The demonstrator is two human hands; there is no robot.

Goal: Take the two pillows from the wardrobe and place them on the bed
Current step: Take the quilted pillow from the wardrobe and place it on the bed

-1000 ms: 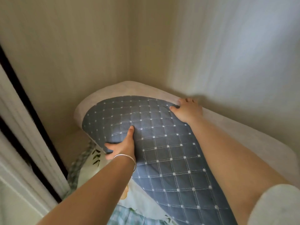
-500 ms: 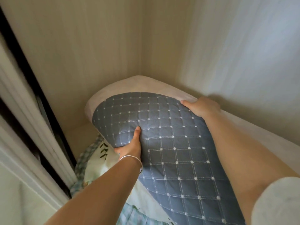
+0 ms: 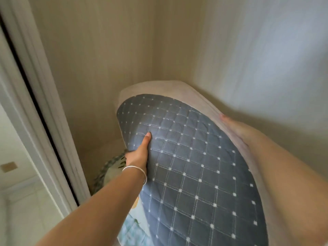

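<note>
Both hands clasp the blue quilted pillow (image 3: 191, 171) from opposite sides. Left hand (image 3: 138, 157) grips its left edge, thumb pressed flat on the top face, fingers curled under and out of sight; a silver bangle (image 3: 136, 170) circles that wrist. Right hand (image 3: 236, 132) lies along the right edge, against a beige pillow (image 3: 159, 87) stacked behind the blue one; its fingers are blurred, so how tightly they close cannot be told. Below the left hand sits bedding with a green leaf print (image 3: 110, 167). Beyond both grips rise the pale wardrobe walls (image 3: 106, 59), the pillows inside them.
</note>
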